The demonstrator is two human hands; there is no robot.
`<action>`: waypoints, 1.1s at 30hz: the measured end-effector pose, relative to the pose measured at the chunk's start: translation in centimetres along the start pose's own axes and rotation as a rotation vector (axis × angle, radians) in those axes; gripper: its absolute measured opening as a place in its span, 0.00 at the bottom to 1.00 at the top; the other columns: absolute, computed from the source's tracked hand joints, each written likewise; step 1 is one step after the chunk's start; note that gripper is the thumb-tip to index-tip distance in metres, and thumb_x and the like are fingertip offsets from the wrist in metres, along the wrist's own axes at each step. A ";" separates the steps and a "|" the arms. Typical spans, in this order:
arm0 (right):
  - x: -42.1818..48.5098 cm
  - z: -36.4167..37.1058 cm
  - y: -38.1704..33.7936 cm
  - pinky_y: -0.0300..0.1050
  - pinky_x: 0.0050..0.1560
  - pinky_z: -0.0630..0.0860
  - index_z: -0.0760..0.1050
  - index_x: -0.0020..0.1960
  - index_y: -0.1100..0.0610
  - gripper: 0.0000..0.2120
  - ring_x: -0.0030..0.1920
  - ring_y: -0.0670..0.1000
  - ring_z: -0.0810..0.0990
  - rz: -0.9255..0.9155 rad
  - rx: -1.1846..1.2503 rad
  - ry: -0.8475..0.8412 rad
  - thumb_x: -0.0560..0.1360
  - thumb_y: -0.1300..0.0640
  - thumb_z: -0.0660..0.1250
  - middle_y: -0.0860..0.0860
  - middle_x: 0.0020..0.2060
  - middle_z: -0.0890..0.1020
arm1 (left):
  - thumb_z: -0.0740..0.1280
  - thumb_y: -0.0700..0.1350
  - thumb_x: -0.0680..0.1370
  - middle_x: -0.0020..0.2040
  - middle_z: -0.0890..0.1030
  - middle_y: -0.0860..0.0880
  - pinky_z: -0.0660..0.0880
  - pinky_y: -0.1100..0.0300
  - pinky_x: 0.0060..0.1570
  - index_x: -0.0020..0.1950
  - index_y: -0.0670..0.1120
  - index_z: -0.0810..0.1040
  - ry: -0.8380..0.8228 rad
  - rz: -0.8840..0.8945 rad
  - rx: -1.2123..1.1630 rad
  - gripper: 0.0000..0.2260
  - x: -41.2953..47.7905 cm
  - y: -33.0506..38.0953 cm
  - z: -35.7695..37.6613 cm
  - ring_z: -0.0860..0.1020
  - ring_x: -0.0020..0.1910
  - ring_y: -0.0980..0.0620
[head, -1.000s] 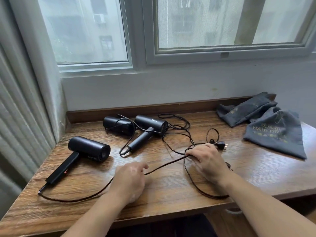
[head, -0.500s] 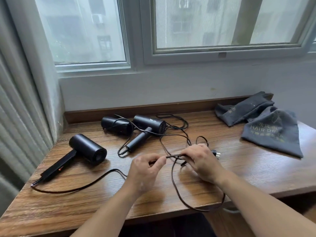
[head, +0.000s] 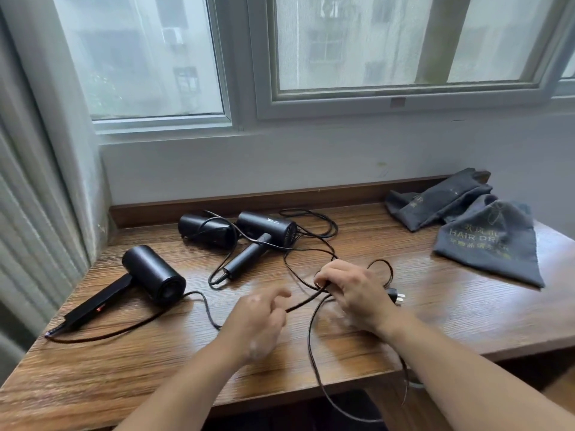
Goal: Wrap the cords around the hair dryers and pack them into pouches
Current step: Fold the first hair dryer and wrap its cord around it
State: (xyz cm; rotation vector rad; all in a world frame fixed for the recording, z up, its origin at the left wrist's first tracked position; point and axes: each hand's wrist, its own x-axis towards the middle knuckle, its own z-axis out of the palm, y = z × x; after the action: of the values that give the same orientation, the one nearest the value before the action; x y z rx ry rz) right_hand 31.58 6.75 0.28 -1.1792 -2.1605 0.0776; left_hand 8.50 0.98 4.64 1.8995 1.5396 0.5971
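My right hand [head: 354,293] grips the gathered loops of cord [head: 306,301] over the table [head: 451,312] while my left hand [head: 261,318] pinches the slack, so I should feed even, untwisted loops toward the nearest hair dryer [head: 152,272].

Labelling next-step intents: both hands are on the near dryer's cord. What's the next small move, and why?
Probably: left hand feeds another length of cord to the right hand, which holds loops near the plug. Much cord lies slack on the table back to the hair dryer.
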 end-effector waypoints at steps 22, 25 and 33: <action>-2.9 -4.4 0.4 0.42 0.53 0.79 0.76 0.56 0.42 0.22 0.50 0.41 0.77 0.404 -0.174 -0.293 0.68 0.32 0.71 0.39 0.47 0.79 | 0.62 0.47 0.85 0.33 0.76 0.52 0.71 0.55 0.55 0.51 0.57 0.86 0.078 0.114 -0.547 0.12 2.7 -0.5 1.4 0.73 0.36 0.58; -3.0 -4.6 0.7 0.43 0.53 0.79 0.76 0.54 0.43 0.20 0.49 0.42 0.77 0.396 -0.192 -0.305 0.68 0.34 0.71 0.39 0.48 0.80 | 0.61 0.44 0.85 0.33 0.74 0.50 0.70 0.57 0.59 0.53 0.51 0.85 0.152 0.151 -0.637 0.12 2.7 -0.1 0.3 0.75 0.38 0.57; -3.3 -4.7 0.7 0.47 0.46 0.80 0.75 0.49 0.45 0.11 0.40 0.42 0.79 0.540 -0.126 -0.208 0.68 0.48 0.71 0.41 0.35 0.80 | 0.60 0.43 0.84 0.34 0.74 0.49 0.70 0.65 0.40 0.56 0.45 0.84 0.307 0.283 -0.835 0.13 3.4 0.7 -2.6 0.70 0.36 0.54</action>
State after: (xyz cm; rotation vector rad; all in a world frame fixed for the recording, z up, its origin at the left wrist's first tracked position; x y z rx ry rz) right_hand 36.06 3.45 1.94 -1.8741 -1.9794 0.3131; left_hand 7.92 4.67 6.87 1.3959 0.9322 1.4468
